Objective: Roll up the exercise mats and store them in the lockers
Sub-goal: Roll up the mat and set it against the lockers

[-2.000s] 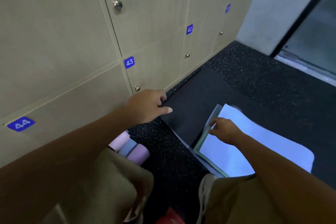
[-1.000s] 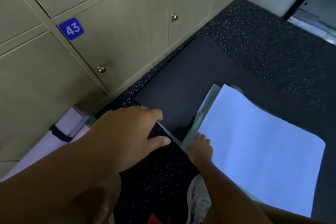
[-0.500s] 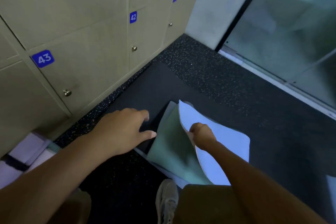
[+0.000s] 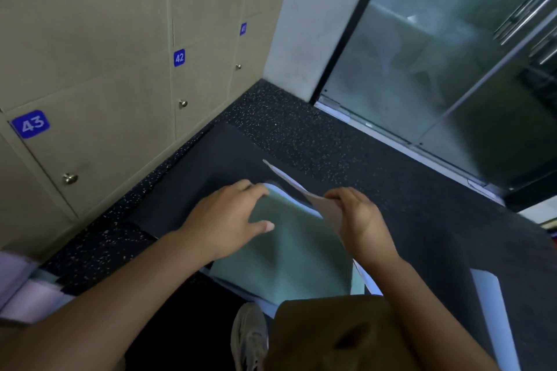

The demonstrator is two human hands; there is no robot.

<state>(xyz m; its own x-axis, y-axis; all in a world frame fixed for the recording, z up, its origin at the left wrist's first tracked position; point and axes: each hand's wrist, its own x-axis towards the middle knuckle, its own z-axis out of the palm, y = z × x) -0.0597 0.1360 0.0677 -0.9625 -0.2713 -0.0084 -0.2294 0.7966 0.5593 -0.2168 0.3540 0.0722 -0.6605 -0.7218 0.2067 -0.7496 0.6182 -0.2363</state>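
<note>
A stack of flat exercise mats lies on the dark speckled floor in front of me. A black mat (image 4: pixel 211 166) is the lowest, with a green mat (image 4: pixel 295 256) lying over it. My left hand (image 4: pixel 229 217) rests on the green mat's far left corner with its fingers spread. My right hand (image 4: pixel 358 220) grips the edge of a light blue mat (image 4: pixel 289 179) and holds it lifted and peeled back off the green one. Closed beige lockers (image 4: pixel 99 117) numbered 41 to 43 line the wall on the left.
Rolled pink and lilac mats (image 4: pixel 21 289) lie by the lockers at the lower left. A glass door (image 4: pixel 446 63) closes the far right. My knee and a grey shoe (image 4: pixel 250 337) are at the bottom. Another pale mat edge (image 4: pixel 494 304) shows at the lower right.
My right hand has peeled the light blue mat up off the green one and swung it rightward. My left hand has moved from the black mat's edge onto the green mat.
</note>
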